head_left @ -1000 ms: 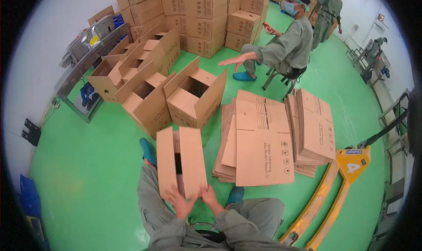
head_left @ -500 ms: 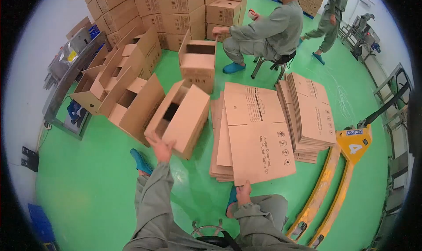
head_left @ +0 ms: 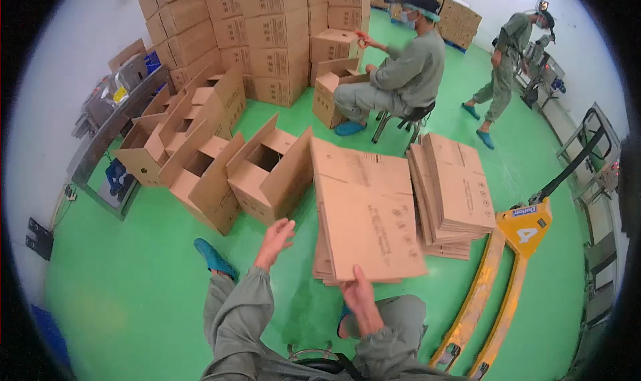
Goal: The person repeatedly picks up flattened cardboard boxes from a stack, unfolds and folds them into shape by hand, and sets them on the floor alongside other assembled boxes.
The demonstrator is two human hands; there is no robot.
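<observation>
My right hand [head_left: 360, 291] grips the near edge of the top flat cardboard sheet [head_left: 367, 214], thumb on top. That sheet is slightly blurred and lies over a stack of flat cartons. My left hand [head_left: 274, 243] is in the air left of the sheet, fingers apart, holding nothing. Just beyond it stands an open box [head_left: 270, 174] with raised flaps, and another open box [head_left: 203, 180] is beside it on the left. A second stack of flat cartons [head_left: 461, 187] lies to the right.
A seated co-worker [head_left: 407, 74] has an open box [head_left: 328, 90] alongside. Another person [head_left: 504, 67] stands farther right. Stacked cartons [head_left: 270, 40] line the back. A metal table [head_left: 120, 127] is at left, a yellow pallet jack [head_left: 524, 231] at right.
My left hand has let go of the open box and moved right. The top flat sheet has shifted left in my right hand. The co-worker's box has moved beside their legs.
</observation>
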